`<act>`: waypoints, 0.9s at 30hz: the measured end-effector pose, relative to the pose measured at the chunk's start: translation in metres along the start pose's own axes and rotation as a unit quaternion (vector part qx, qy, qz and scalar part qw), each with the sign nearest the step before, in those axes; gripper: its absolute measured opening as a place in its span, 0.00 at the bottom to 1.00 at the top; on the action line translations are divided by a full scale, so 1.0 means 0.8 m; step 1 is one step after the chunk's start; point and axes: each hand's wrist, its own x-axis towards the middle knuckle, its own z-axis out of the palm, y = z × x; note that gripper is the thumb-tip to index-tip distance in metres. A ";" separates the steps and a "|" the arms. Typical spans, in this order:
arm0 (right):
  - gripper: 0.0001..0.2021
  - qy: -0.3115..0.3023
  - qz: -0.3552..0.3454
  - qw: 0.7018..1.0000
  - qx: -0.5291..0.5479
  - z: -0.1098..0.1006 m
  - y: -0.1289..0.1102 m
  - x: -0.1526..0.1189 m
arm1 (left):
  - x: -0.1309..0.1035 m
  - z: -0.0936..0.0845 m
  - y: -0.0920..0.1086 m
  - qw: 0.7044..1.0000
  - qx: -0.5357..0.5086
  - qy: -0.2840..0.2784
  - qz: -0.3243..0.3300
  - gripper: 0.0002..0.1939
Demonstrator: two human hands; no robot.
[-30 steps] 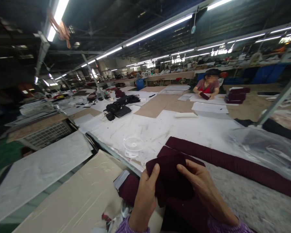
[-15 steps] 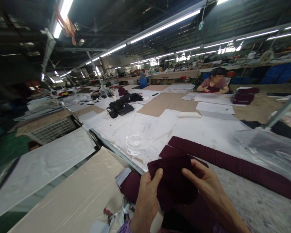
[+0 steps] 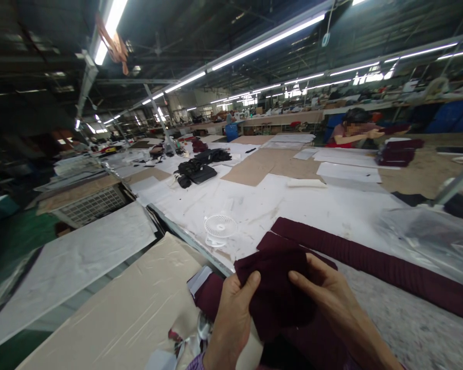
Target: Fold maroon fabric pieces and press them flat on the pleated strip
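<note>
A dark maroon piece of cloth (image 3: 280, 288) is stretched between my two hands above the near table edge. My left hand (image 3: 235, 308) pinches its left side, thumb on top. At its upper right, my right hand (image 3: 327, 293) grips the cloth with the thumb in front and the fingers behind. Beyond it, a long maroon strip of stacked cloth (image 3: 370, 257) runs to the right across the table. Another maroon bundle with a grey-white end (image 3: 210, 293) lies just left of my left hand.
A small white fan (image 3: 219, 228) stands on the white-covered table (image 3: 250, 203). Black cloth bundles (image 3: 196, 172) lie farther back. Clear plastic (image 3: 420, 236) is at the right. Across the table, a person (image 3: 353, 128) sits near a maroon stack (image 3: 401, 152). A metal post rises at right.
The view has shifted slightly, moving the table items to the right. The person across the table has stretched their arms toward the maroon stack with cloth in hand. My hands keep their hold.
</note>
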 end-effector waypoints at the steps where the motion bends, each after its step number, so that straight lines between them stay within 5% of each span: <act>1: 0.13 -0.003 0.000 1.000 -0.001 0.000 0.000 0.001 | 0.000 0.000 0.001 1.000 -0.006 -0.006 0.004 0.18; 15: 0.16 -0.040 0.017 0.999 0.015 0.004 -0.008 0.002 | 0.004 -0.002 0.003 1.000 0.003 -0.007 0.004 0.24; 20: 0.23 0.019 -0.109 0.989 -0.101 -0.006 -0.001 0.007 | 0.005 0.000 0.005 1.000 -0.010 -0.007 -0.028 0.25; 23: 0.17 0.070 -0.287 0.914 -0.278 -0.010 -0.005 0.009 | 0.006 0.000 0.006 0.999 -0.032 0.002 -0.033 0.22; 27: 0.10 0.071 -0.470 0.746 -0.467 -0.004 -0.017 0.009 | 0.010 0.004 0.006 0.997 -0.057 0.008 -0.043 0.23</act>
